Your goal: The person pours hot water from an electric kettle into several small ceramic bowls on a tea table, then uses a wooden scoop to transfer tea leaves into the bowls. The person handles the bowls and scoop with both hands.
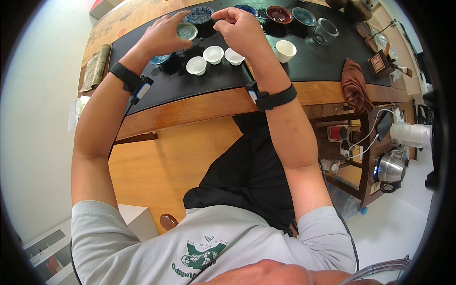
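Note:
My left hand (159, 32) is over the far left of the black table mat, thumb and fingers spread wide. A pale green glazed cup (187, 31) shows between them, and I see no grip on it. Just behind is a blue speckled bowl (199, 15). My right hand (243, 31) hovers to the right of that bowl, its index finger and thumb bent but apart, nothing visible between them. Below the hands stand three small white cups, one of them (213, 54) in the middle. A blue cup (160, 58) is partly hidden by my left wrist.
Right of my right hand stand a cream cup (285, 51), a clear glass pitcher (325, 31), a red-brown bowl (279, 14) and a blue-green bowl (304, 16). A brown cloth (355, 85) hangs over the table edge (320, 93). An electric kettle (392, 167) sits lower right.

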Demonstrator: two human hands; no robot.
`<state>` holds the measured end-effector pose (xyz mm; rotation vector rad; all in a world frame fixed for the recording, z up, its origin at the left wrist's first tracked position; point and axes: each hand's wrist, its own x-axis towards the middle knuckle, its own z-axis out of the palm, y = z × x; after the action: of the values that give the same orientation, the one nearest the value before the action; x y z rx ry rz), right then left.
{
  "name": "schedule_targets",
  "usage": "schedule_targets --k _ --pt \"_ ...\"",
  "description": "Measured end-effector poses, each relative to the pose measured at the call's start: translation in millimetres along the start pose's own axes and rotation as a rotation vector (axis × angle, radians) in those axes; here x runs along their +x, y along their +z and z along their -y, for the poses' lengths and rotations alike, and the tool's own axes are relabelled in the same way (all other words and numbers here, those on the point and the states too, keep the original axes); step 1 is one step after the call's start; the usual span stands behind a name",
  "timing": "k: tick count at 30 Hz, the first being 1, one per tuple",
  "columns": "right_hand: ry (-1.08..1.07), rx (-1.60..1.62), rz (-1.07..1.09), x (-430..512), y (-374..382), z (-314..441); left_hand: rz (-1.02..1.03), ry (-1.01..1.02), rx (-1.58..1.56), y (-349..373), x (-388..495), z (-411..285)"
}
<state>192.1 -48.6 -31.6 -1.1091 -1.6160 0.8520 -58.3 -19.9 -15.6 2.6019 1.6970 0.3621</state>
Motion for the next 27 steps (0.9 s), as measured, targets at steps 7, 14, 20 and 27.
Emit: schedule_targets --k 7,14,20,27 --pt "-0.01 -0.007 -0.008 -1 0 2 0.049 -0.023 -0.053 0 -1 3" --pt "0.003 -0.004 -0.003 -2 -1 5 0.136 -0.071 -0.141 -13 -6 -14" --pt "-0.004 0.03 -0.038 -1 0 4 0.151 -0.104 -0.204 -13 -6 -19" --pt "-0.014 0.013 -0.045 1 0 1 0.17 -0.092 -0.525 -8 -9 -18"
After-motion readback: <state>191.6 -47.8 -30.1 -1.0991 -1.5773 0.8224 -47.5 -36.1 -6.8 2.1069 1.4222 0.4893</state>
